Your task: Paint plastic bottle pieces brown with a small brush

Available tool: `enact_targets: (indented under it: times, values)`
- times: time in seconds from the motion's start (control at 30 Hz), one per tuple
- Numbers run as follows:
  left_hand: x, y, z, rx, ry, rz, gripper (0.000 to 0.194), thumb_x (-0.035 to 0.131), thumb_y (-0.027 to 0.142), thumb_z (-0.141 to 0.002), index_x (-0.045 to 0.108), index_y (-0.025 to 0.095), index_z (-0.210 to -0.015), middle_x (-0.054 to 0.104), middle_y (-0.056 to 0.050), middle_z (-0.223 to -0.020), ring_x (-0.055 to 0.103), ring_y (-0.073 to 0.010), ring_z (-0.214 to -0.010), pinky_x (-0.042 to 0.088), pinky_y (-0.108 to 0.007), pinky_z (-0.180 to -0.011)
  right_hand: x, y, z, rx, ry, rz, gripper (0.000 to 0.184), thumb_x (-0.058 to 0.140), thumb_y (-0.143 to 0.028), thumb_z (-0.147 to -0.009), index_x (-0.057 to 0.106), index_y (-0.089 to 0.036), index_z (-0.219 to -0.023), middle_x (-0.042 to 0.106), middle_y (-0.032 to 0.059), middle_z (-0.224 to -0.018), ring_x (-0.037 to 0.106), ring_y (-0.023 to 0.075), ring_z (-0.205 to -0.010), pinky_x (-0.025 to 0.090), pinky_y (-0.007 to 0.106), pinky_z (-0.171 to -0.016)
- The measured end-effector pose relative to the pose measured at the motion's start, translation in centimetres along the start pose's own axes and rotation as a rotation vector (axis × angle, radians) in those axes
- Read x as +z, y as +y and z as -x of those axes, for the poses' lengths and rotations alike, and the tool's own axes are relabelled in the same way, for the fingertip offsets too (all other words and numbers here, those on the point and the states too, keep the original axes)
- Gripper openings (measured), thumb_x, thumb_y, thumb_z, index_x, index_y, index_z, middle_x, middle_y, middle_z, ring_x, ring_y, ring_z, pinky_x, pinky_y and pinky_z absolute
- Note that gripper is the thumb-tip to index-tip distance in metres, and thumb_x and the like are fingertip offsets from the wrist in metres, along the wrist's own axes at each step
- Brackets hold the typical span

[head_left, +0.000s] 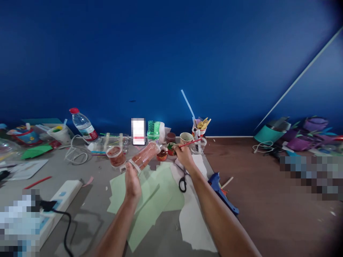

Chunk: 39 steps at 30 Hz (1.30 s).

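Observation:
My left hand (pixel 133 182) is closed around the lower end of a clear plastic bottle (pixel 146 156) coated in reddish-brown paint, tilted with its narrow end up and to the right. In my right hand (pixel 184 156) is a paintbrush (pixel 190 143) with a red handle, pinched between the fingers. Its tip points left, at a small orange cup (pixel 162 155) of brown paint; whether it touches the paint I cannot tell. Left of the bottle stands a clear tub (pixel 115 157) smeared with the same brown. Scissors (pixel 182 184) lie below my right hand.
Light green paper (pixel 150 192) and white paper (pixel 194 221) cover the table's middle. A blue glue gun (pixel 223 194) lies right of my right forearm. Along the wall stand a phone (pixel 138 131), a green bottle piece (pixel 153 130) and a water bottle (pixel 83 125). A power strip (pixel 60 200) sits left.

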State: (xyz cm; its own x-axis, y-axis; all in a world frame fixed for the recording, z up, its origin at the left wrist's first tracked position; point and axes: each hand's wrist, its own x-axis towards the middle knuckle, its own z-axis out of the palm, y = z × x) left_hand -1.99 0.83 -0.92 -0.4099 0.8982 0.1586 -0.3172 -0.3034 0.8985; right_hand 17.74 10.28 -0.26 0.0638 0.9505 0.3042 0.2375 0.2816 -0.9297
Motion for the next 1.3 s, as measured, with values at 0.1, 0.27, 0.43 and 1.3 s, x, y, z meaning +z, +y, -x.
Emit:
enact_targets:
  times: [0.1,0.27,0.43,1.3]
  values:
    - [0.0,-0.1,0.0,-0.004,-0.008,0.020,0.074,0.039,0.079,-0.079,0.070,0.016,-0.102,0.073,-0.011,-0.104,0.064,-0.0262,-0.112,0.044,-0.040,-0.104,-0.4,-0.6,0.0,-0.007,0.042,-0.042,0.026,0.050,-0.035,-0.078,0.060,-0.019,-0.061,0.058,0.0011,-0.057,0.051,0.0170,-0.058,0.038,0.029,-0.059]
    - [0.0,-0.3,-0.1,-0.005,-0.003,0.038,0.072,0.039,0.078,-0.080,0.070,0.017,-0.102,0.073,-0.011,-0.103,0.063,-0.0259,-0.113,0.046,-0.040,-0.103,-1.1,-1.3,-0.1,0.013,0.099,-0.151,0.023,0.051,-0.034,-0.079,0.060,-0.018,-0.064,0.052,-0.0020,-0.052,0.046,0.0139,-0.053,0.036,0.027,-0.055]
    - [-0.1,-0.3,-0.2,-0.006,0.013,0.018,0.073,0.039,0.078,-0.080,0.069,0.017,-0.104,0.073,-0.011,-0.107,0.063,-0.0259,-0.114,0.044,-0.042,-0.105,-1.0,-1.3,-0.2,0.024,0.134,-0.248,0.024,0.054,-0.037,-0.077,0.057,-0.019,-0.062,0.049,-0.0036,-0.049,0.044,0.0130,-0.050,0.035,0.027,-0.054]
    - [0.2,0.2,0.1,0.040,0.015,0.022,0.071,0.041,0.077,-0.080,0.069,0.018,-0.106,0.073,-0.009,-0.109,0.063,-0.0250,-0.114,0.042,-0.040,-0.106,-0.8,-0.5,0.3,0.113,0.162,-0.275,0.028,0.056,-0.036,-0.073,0.049,-0.020,-0.051,0.041,-0.0047,-0.045,0.035,0.0102,-0.046,0.027,0.026,-0.047]
